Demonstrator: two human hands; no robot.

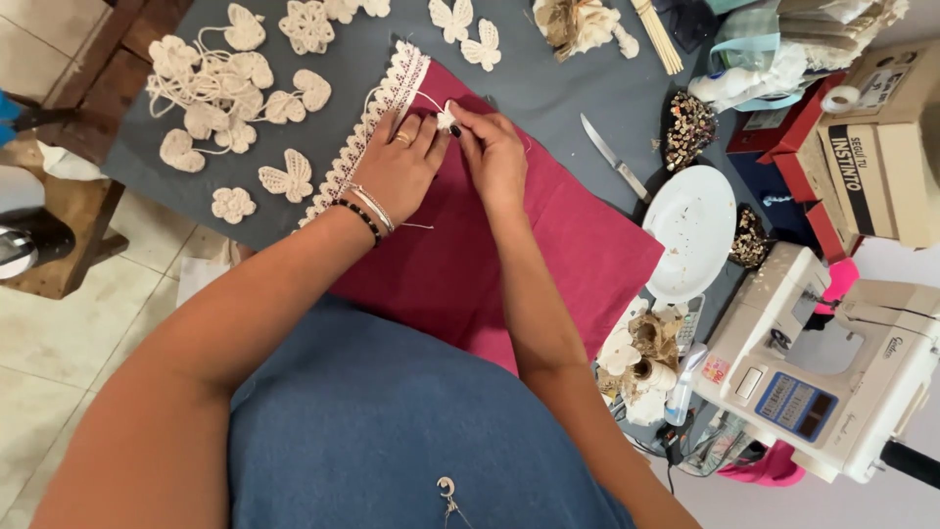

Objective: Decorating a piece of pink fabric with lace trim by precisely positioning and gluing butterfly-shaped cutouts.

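The small cream crochet piece (447,118) sits pinched between the fingertips of both hands over the far part of the magenta cloth (509,255), with a cream thread (423,98) running from it toward the lace trim (367,132). The left hand (397,167) pinches it from the left, its palm resting on the cloth and the trim; the right hand (494,152) pinches it from the right. The trim already lies along the cloth's left edge, though I cannot tell whether it is stitched down. Many finished crochet butterflies (225,98) lie loose on the grey mat (548,88) to the far left. To the right, a knife (612,157), white plate (693,230) and sewing machine (832,362) crowd close, leaving the most open room on the near cloth.
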